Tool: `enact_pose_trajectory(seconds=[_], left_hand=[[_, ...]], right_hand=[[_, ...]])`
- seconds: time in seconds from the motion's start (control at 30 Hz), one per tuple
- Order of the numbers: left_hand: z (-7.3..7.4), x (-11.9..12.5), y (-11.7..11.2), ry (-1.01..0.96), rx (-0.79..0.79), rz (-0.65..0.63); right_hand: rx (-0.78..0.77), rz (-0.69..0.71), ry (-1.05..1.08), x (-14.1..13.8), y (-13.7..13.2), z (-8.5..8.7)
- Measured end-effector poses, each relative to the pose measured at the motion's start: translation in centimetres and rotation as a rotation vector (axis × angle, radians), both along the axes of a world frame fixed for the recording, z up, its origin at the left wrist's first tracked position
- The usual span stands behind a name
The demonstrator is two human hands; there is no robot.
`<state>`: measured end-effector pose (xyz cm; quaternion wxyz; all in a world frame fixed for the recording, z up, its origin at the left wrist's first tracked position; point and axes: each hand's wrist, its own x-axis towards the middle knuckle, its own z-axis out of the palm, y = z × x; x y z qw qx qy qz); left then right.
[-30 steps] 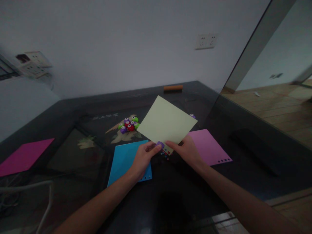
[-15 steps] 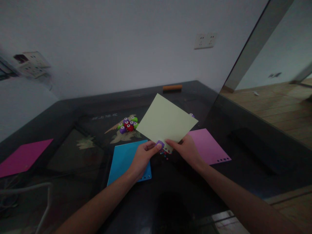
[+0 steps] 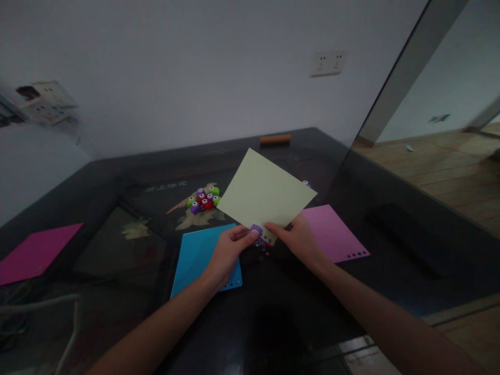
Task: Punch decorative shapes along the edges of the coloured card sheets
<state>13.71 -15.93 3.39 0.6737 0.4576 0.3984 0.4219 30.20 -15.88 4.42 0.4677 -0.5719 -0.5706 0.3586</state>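
Note:
My left hand (image 3: 228,251) pinches a small purple punch (image 3: 255,229) clamped on the near corner of a pale yellow sheet (image 3: 266,195). My right hand (image 3: 299,238) grips the same sheet at its lower edge and holds it tilted above the dark table (image 3: 117,177). Tiny coloured paper bits (image 3: 264,249) lie on the table under the punched corner. A blue sheet (image 3: 197,255) with small holes along its near edge lies flat beneath my left hand.
A cluster of purple, green and red punches (image 3: 203,199) sits behind the blue sheet. A pink sheet (image 3: 332,234) lies at right, a magenta sheet (image 3: 35,251) at far left. An orange bar (image 3: 275,139) rests at the table's back edge. Cables (image 3: 35,312) hang at lower left.
The hands and the yellow sheet keep almost the same position; the view has drifted slightly.

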Motion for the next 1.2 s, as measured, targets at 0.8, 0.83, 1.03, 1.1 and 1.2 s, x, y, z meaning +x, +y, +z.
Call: enact_pose_trajectory(seconds=[0.8,0.83,1.03,1.1,1.2], left_hand=[[-0.03,0.44,-0.39,-0.022,-0.012,0.034],[-0.01,0.46,-0.34,-0.022,-0.016,0.032],[-0.11,0.35,-0.02,-0.025,-0.026,0.011],[-0.18,0.3,0.04,-0.019,-0.025,0.014],[-0.32,0.26,0.08,-0.02,-0.023,0.016]], right_hand=[[-0.001,0.045,0.012,0.05,-0.13,-0.18],[0.0,0.044,0.01,0.1,-0.1,-0.19],[0.001,0.016,-0.018,0.27,0.12,-0.24],[0.004,0.021,-0.014,0.23,0.12,-0.19],[0.003,0.02,-0.008,0.19,0.07,-0.21]])
